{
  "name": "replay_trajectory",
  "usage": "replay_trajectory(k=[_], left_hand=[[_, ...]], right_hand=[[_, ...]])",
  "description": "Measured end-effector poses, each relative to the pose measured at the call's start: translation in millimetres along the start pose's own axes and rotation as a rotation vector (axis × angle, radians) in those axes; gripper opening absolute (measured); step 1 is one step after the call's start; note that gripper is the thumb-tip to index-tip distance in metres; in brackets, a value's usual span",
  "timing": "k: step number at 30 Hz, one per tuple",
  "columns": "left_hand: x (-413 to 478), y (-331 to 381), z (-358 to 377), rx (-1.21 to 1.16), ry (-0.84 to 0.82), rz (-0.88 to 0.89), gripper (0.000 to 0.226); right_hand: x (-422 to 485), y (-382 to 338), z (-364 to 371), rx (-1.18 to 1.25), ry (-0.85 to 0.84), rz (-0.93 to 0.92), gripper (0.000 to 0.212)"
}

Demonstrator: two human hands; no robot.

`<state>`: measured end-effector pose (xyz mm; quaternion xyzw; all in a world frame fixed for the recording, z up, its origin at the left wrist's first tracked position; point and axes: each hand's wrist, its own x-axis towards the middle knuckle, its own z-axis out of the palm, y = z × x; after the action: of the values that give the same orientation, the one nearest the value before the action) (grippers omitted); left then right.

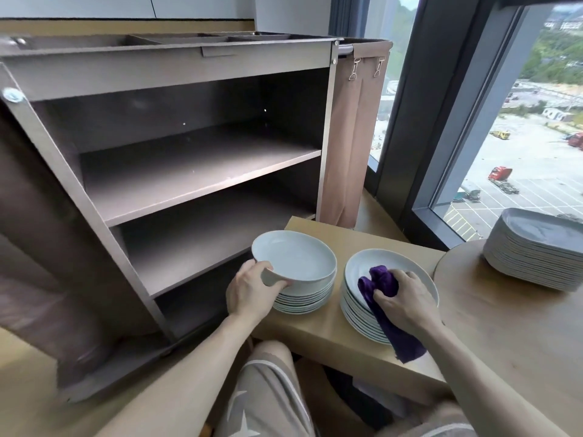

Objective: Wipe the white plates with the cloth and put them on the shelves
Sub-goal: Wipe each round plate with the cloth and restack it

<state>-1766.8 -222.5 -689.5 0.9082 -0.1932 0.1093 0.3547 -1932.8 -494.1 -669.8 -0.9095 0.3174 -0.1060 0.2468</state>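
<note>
Left hand (252,287): I see it gripping the near rim of the top plate (296,257), thumb over the edge.
Plate: tilted, its held side raised above the left stack (303,299) on the bench (315,328).
Right hand (403,298): fingers curled round the cloth (381,280), pressing it into the right stack (355,307).
Cloth: purple, one end hangs over the stack's front.
Shelves (202,171): in the brown cart (164,70), just beyond the left stack.

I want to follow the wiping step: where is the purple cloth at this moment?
In the head view, lower right: the right hand grips the purple cloth on the right stack of plates.
</note>
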Motion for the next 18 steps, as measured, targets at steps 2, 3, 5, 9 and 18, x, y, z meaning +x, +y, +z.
replay_trajectory(k=[2,3,5,9,18], left_hand=[[-3.6,-4.6,3.3,0.026,-0.001,0.012,0.043],[-5.2,-6.1,4.9,0.042,0.001,0.017,0.043],[-8.7,-8.6,8.0,0.076,0.009,0.023,0.044],[-15.7,-11.9,12.2,0.149,-0.007,0.019,0.048],[-26.0,-15.8,20.2,0.094,-0.147,-0.032,0.064]], right_hand=[[1.1,0.6,0.7,0.001,0.001,-0.001,0.039],[1.5,0.6,1.2,0.001,-0.002,0.0,0.038],[1.8,0.8,2.5,-0.005,-0.01,0.0,0.036],[2.1,1.5,4.9,-0.015,-0.011,-0.001,0.034],[1.0,4.9,10.3,-0.019,-0.017,-0.009,0.034]])
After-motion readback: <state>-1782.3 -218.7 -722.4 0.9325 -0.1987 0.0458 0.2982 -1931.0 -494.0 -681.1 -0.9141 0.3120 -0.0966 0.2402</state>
